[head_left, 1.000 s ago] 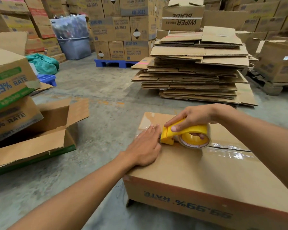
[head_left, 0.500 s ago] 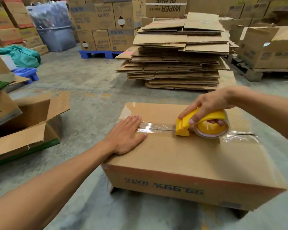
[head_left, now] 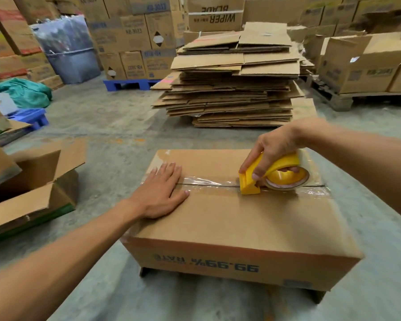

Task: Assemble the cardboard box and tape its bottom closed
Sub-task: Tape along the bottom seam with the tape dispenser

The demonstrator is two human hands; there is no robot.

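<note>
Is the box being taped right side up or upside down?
Upside down: the blue "99.99% RATE" print on the box front face reads inverted, and its loose flaps poke out underneath against the floor.

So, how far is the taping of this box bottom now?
Done: the cardboard box is folded up, flaps shut, and clear tape covers the left part of the seam. In hand: the right hand grips the yellow tape dispenser on the seam; the left hand presses the flaps flat. Left: run tape to the right edge and cut it.

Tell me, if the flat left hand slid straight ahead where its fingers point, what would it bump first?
Probably nothing on the box: the left hand points past its far-left corner. Beyond lies floor.
</note>
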